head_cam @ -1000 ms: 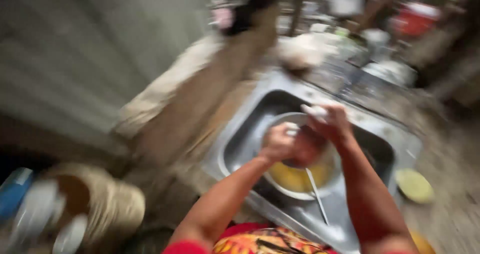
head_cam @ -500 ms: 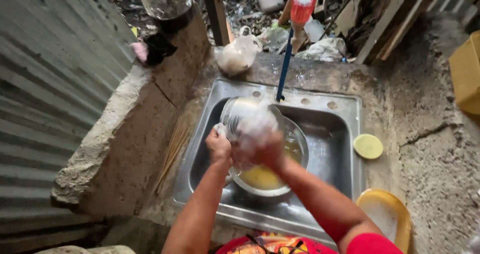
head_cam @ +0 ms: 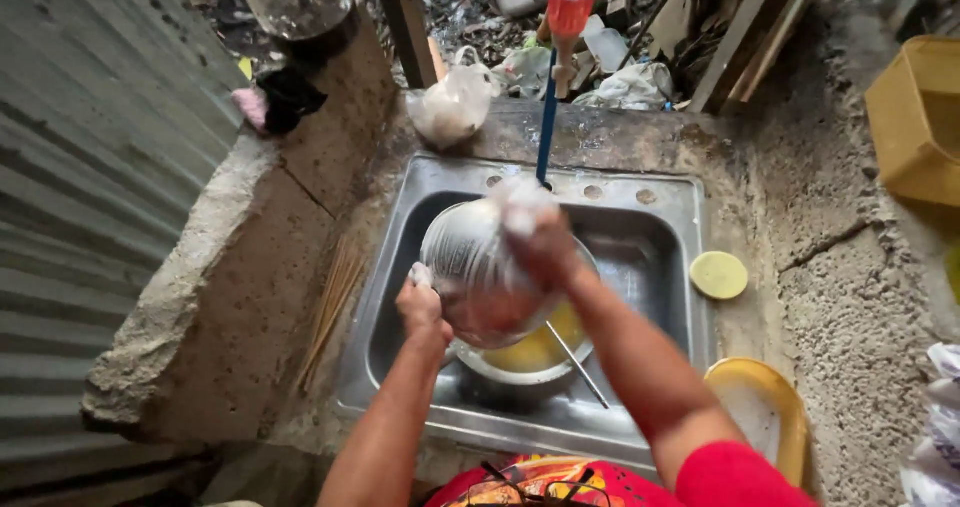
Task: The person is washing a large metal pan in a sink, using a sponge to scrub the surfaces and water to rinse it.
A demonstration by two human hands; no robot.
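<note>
The soapy lid has tilted up, the left hand gripping its near-left rim and the right hand clasped on its far edge, keeping drips over the sink.

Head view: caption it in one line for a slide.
Both hands, left hand and right hand, scrub a soapy round bowl over a steel sink.

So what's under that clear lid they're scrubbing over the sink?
Under the clear lid sits a metal bowl of yellow liquid, with a thin utensil handle sticking out. The lid and both hands cover most of the bowl's inside.
</note>
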